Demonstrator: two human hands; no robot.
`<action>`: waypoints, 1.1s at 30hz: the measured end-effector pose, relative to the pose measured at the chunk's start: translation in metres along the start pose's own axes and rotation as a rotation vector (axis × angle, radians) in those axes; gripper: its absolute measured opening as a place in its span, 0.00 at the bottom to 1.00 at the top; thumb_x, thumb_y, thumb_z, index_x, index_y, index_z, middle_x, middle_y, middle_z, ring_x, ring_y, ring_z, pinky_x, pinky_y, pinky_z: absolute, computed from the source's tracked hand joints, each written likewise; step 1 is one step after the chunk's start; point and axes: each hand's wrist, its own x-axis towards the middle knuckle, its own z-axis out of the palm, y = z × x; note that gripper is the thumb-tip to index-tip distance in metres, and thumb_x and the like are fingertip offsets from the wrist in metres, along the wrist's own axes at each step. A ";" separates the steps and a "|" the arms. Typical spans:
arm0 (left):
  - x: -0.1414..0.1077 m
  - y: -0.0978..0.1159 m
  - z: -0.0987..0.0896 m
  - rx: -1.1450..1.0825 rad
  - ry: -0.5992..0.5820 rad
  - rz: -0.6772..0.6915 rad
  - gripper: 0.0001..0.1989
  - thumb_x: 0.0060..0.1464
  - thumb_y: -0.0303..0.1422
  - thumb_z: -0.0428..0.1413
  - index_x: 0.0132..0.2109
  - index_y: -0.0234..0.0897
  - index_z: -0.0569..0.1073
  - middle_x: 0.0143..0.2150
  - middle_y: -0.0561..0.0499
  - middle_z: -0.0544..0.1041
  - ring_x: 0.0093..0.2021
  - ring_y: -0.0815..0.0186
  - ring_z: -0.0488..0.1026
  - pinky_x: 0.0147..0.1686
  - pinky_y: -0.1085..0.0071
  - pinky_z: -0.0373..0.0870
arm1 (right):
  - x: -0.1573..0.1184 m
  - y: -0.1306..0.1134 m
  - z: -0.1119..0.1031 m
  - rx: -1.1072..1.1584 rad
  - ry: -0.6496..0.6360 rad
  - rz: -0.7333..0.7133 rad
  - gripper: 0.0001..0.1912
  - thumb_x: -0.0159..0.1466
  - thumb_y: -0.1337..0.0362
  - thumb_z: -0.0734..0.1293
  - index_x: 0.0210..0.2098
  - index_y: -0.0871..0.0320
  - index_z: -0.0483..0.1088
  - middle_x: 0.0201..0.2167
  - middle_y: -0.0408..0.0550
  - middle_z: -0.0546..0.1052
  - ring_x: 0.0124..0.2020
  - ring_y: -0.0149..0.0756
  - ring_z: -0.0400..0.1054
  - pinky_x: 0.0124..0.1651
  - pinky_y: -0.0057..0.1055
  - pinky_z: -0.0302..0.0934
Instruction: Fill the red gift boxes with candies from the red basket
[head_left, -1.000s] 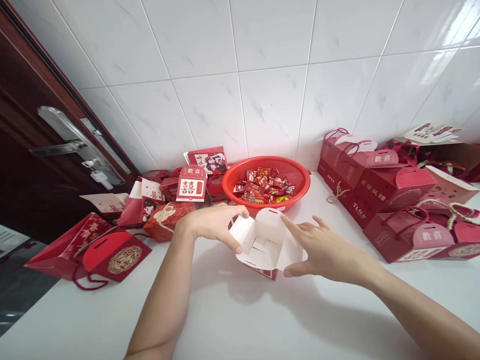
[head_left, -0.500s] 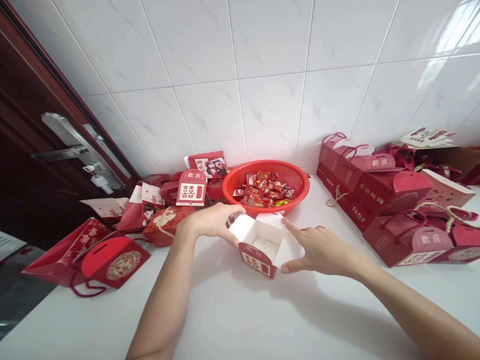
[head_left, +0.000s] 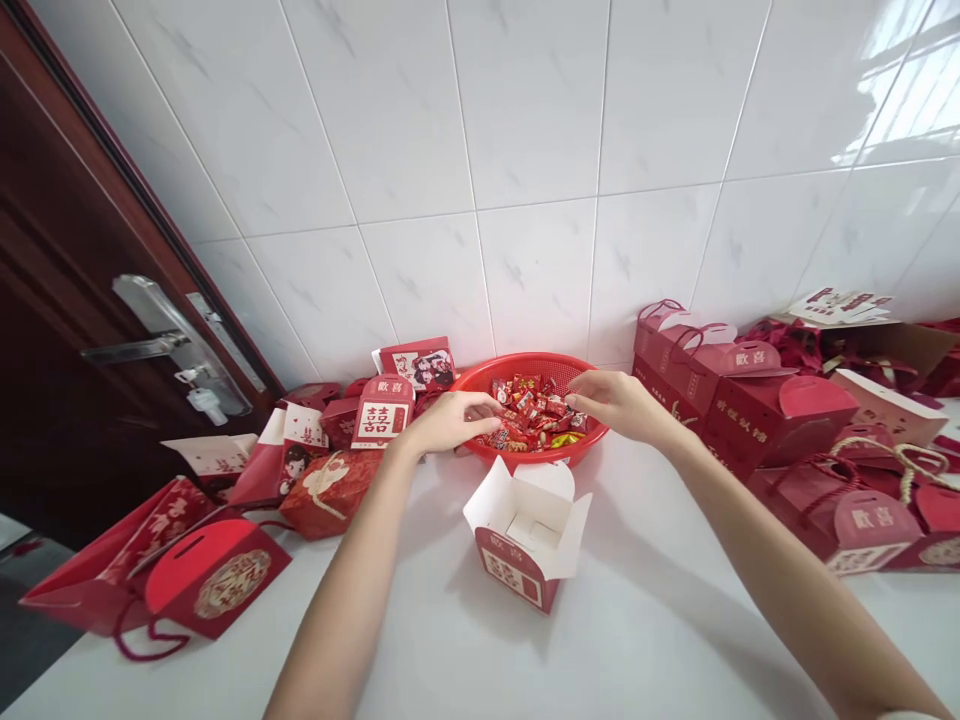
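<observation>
Over the left rim of a red plastic basket (head_left: 574,368) is my left hand (head_left: 450,420), thumb and fingers apart, holding nothing. My right hand (head_left: 619,402) is at the basket's right rim, its fingers spread and reaching inward over the candies. Wrapped candies (head_left: 529,412), mostly red with a yellow one, lie in the basket. In front of it on the white table stands a red gift box (head_left: 514,575) with white insides, its flaps raised and no candy visible in it. Neither hand touches the box.
Several red gift boxes (head_left: 330,490) and bags crowd the left, beside a dark door (head_left: 75,330) with a metal handle. More red boxes (head_left: 780,420) with rope handles are stacked at the right, near an open carton (head_left: 885,350). A tiled wall (head_left: 525,120) rises behind.
Both hands have let go of the gift box's flaps and moved forward to the candy basket. The box stays upright on the table. The camera view has tilted up slightly.
</observation>
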 end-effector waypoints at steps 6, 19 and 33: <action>0.072 0.012 0.041 0.398 -0.445 0.058 0.25 0.52 0.40 0.62 0.57 0.42 0.76 0.57 0.48 0.79 0.54 0.58 0.76 0.52 0.70 0.71 | 0.066 0.033 0.044 0.132 0.227 0.162 0.08 0.61 0.67 0.65 0.37 0.60 0.76 0.40 0.51 0.82 0.41 0.38 0.76 0.44 0.31 0.66; 0.128 -0.037 0.028 0.747 -0.158 -0.168 0.11 0.61 0.36 0.59 0.47 0.36 0.77 0.47 0.42 0.79 0.48 0.57 0.77 0.49 0.58 0.73 | 0.071 0.058 0.062 0.209 0.108 0.218 0.03 0.58 0.67 0.67 0.30 0.59 0.75 0.27 0.46 0.80 0.30 0.35 0.74 0.33 0.27 0.63; 0.140 -0.041 0.062 0.620 -0.416 0.047 0.35 0.40 0.32 0.68 0.59 0.45 0.74 0.69 0.44 0.63 0.66 0.47 0.63 0.63 0.59 0.63 | 0.073 0.066 0.066 0.322 0.109 0.206 0.06 0.57 0.65 0.67 0.32 0.60 0.75 0.30 0.48 0.79 0.32 0.36 0.73 0.35 0.29 0.64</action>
